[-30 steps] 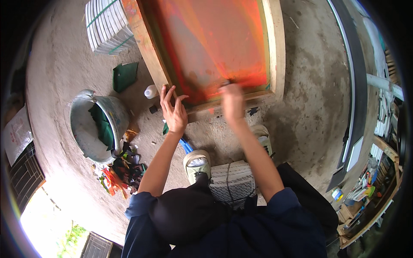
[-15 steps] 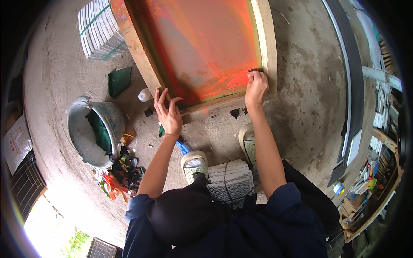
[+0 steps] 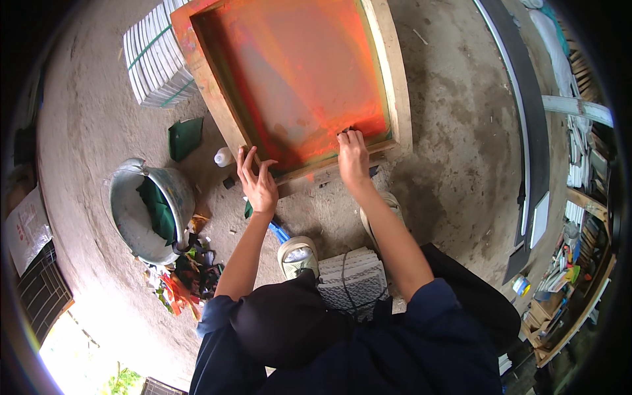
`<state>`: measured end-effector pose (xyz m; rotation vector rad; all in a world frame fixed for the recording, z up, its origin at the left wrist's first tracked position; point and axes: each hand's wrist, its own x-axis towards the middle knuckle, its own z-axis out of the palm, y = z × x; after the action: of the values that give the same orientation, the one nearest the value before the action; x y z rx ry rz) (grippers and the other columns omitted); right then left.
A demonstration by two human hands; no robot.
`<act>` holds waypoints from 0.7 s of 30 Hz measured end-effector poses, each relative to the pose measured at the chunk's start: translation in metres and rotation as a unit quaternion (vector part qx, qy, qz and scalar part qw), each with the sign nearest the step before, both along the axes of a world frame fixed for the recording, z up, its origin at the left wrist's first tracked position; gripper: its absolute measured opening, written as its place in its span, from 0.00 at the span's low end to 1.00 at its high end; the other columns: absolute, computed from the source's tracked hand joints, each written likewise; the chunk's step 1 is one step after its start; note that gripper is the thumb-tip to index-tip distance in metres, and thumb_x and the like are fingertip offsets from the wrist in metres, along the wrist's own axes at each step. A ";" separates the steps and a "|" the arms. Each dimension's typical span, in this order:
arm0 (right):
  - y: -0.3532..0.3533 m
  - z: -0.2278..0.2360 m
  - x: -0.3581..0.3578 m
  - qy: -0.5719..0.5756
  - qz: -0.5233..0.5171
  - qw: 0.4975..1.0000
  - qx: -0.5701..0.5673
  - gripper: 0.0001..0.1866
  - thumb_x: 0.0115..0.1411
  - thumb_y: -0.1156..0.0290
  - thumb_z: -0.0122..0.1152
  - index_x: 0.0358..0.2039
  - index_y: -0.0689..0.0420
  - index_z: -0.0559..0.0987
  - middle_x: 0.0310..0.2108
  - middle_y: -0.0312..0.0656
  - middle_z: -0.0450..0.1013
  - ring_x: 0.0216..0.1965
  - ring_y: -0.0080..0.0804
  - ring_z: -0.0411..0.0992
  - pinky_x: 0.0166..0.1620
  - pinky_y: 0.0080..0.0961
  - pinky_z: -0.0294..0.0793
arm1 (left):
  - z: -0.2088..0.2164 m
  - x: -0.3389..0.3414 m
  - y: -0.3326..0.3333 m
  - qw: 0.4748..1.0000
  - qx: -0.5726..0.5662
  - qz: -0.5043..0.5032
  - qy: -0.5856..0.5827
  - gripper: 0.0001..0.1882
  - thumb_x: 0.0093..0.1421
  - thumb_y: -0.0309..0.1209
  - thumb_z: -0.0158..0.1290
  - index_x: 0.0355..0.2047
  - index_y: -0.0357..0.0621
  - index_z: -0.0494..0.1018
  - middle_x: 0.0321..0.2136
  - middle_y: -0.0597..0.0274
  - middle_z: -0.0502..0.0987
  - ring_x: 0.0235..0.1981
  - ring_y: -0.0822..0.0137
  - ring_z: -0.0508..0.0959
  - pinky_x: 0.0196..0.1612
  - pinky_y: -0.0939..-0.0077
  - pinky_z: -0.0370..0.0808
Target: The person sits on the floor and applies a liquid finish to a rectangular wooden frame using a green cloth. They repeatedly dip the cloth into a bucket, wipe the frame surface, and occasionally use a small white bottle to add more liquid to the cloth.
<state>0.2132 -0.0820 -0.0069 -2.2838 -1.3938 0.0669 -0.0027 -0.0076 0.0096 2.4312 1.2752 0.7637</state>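
Observation:
A wooden screen-printing frame [image 3: 395,85] with mesh [image 3: 309,72] stained orange and red lies before me. At its near left corner my left hand [image 3: 261,187] rests on the wood, fingers spread and thumb reaching over the inner edge. My right hand [image 3: 353,156] is closed in a pinch above the near part of the mesh, close to the near rail. Between its fingertips a small dark scrap [image 3: 344,132], seemingly cloth, pokes out; most of it is hidden. A white bottle [image 3: 224,157] stands just left of the frame.
A grey bucket [image 3: 122,210] holding dark green cloth tilts at the left, beside a pile of coloured scraps [image 3: 187,280]. Strapped white stacks stand at the far left [image 3: 155,56] and between my feet [image 3: 352,280]. Green cloth [image 3: 185,138] lies on the floor. Cluttered shelves [image 3: 559,289] line the right.
My right hand has moved left along the near side of the mesh with the dark scrap. The left hand stays at the corner. The whole view has shifted slightly, showing more of the frame's far end.

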 end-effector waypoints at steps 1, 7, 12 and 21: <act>-0.003 0.002 0.007 0.034 0.032 0.999 0.005 0.05 0.49 0.80 0.54 0.28 0.60 0.74 0.29 0.48 0.70 0.36 0.42 0.69 0.41 0.35 0.70 | -0.001 -0.001 0.000 1.000 0.000 -0.003 0.000 0.16 0.47 0.15 0.47 0.30 0.50 0.75 0.54 0.57 0.61 0.63 0.49 0.52 0.63 0.54 0.55; -0.005 0.013 0.047 -0.092 -0.094 0.991 0.025 0.05 0.48 0.82 0.58 0.28 0.61 0.75 0.32 0.45 0.69 0.41 0.39 0.68 0.41 0.35 0.71 | 0.001 0.004 0.000 1.000 -0.005 -0.011 -0.006 0.16 0.46 0.15 0.47 0.30 0.51 0.75 0.54 0.57 0.62 0.63 0.49 0.53 0.63 0.54 0.55; -0.009 0.016 0.052 -0.091 -0.057 0.992 0.072 0.06 0.49 0.83 0.57 0.29 0.64 0.76 0.42 0.46 0.70 0.45 0.41 0.69 0.47 0.35 0.71 | 0.001 0.001 0.002 1.000 -0.002 -0.006 -0.004 0.15 0.46 0.16 0.47 0.29 0.51 0.76 0.54 0.57 0.61 0.63 0.49 0.53 0.63 0.54 0.54; 0.006 -0.007 0.004 -0.052 0.093 0.990 0.090 0.14 0.46 0.85 0.56 0.35 0.58 0.77 0.33 0.40 0.71 0.37 0.37 0.70 0.41 0.27 0.74 | -0.002 -0.001 -0.001 1.000 0.020 0.006 0.017 0.16 0.45 0.15 0.48 0.29 0.50 0.77 0.53 0.56 0.63 0.62 0.48 0.54 0.63 0.54 0.56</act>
<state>0.2171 -0.0763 -0.0138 -2.0320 -1.5958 -0.1150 -0.0039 -0.0087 0.0078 2.4811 1.2999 0.7598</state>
